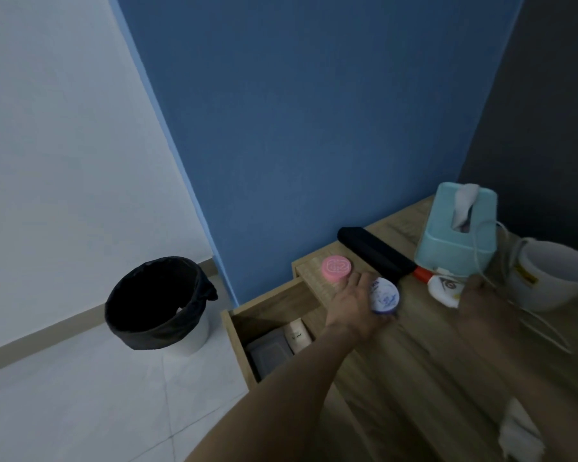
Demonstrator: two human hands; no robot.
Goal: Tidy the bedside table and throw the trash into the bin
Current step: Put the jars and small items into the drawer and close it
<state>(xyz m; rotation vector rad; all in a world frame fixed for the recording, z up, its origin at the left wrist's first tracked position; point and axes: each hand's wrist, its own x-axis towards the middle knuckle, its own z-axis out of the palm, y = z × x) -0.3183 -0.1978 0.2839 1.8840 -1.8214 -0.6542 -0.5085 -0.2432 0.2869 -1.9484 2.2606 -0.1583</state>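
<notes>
Well, left hand [354,306]: my arm reaches up from the bottom edge past the drawer's corner, thumb raised, and my fingers curl round the round tin [385,296].
Right hand [481,300]: a motion smear beside the white cable [481,241]; I cannot tell whether it grips anything.
Round tin: flat, with a white lid and blue print (too smeared to read), held over the left part of the bedside table [431,345], just right of the pink jar [337,268].
Pink jar: low, round and glossy, with a pale unreadable pattern on its lid; it sits on a raised ledge.
Bedside table: pale wood grain.
Drawer [244,328]: 1, standing open, holding a cream bottle [297,335] whose dark lettering I cannot read and a flat grey pack [269,353].
Black case [374,253]: long, matte, lying slantwise.
Tissue box [454,235]: teal plastic with rounded corners; 1 tissue pokes from the slot.
Mug [551,278]: white, glazed, with a yellow mark on its side.
Crumpled tissue [518,428]: white, near the table's front right.
Bin [161,305]: round and white with a black liner, on the tiled floor, well apart from my hands.
</notes>
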